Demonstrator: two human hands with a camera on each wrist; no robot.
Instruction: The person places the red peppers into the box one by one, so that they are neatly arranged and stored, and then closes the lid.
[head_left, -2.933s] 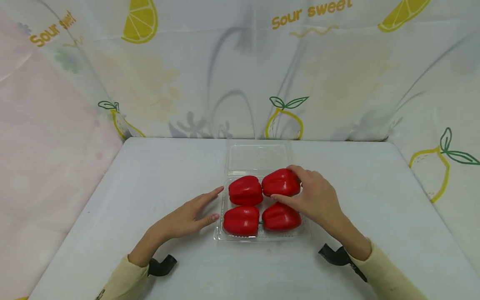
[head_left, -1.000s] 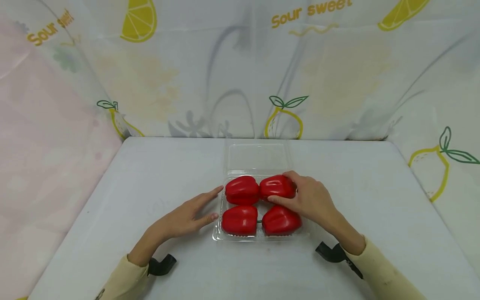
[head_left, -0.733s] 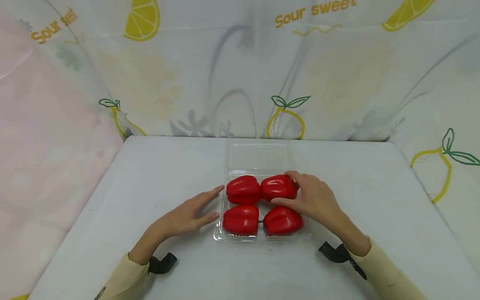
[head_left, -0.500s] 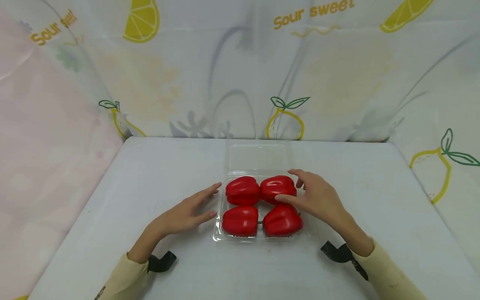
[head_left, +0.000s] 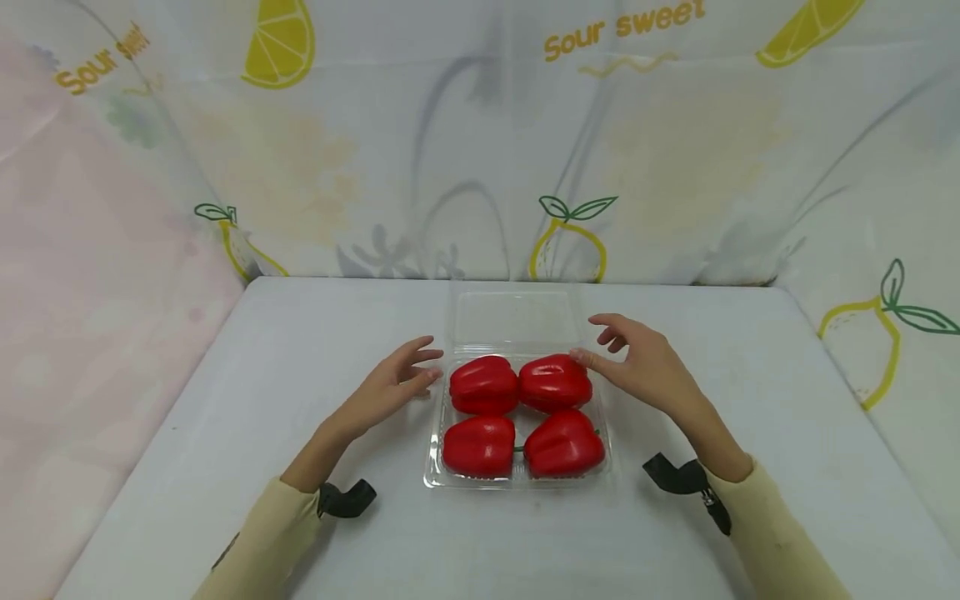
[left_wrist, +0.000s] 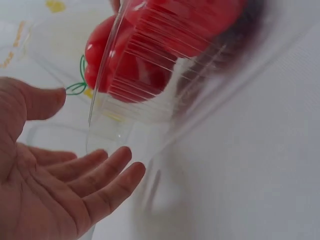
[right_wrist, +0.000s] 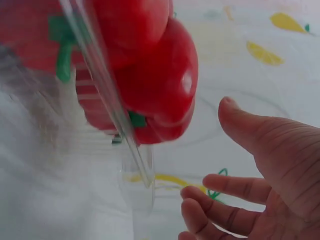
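Red bell peppers [head_left: 478, 447] lie in two rows in a clear plastic clamshell box [head_left: 433, 467], whose lid [head_left: 513, 318] is folded back flat toward the wall. My left hand [head_left: 386, 387] hovers beside the box's left rim, fingers loosely spread and holding nothing. In the left wrist view its fingertips are near the box's ribbed side. My right hand [head_left: 645, 362] hangs off the back right corner, its thumb close to the back right pepper [head_left: 555, 383]; the right wrist view has a gap between that thumb and the peppers [right_wrist: 160, 85]. Green stems show on some peppers.
The box stands on a white table [head_left: 315, 350]. Behind it rises a wall cloth [head_left: 480, 133] printed with lemons and lettering, with a pinkish cloth [head_left: 97, 350] on the left. A black wrist mount [head_left: 347, 500] sits below the left hand, another [head_left: 675, 475] below the right.
My right hand has let go of the back right pepper and moved up and to the right. My left hand has moved farther back along the box's left side. The peppers stay in the box.
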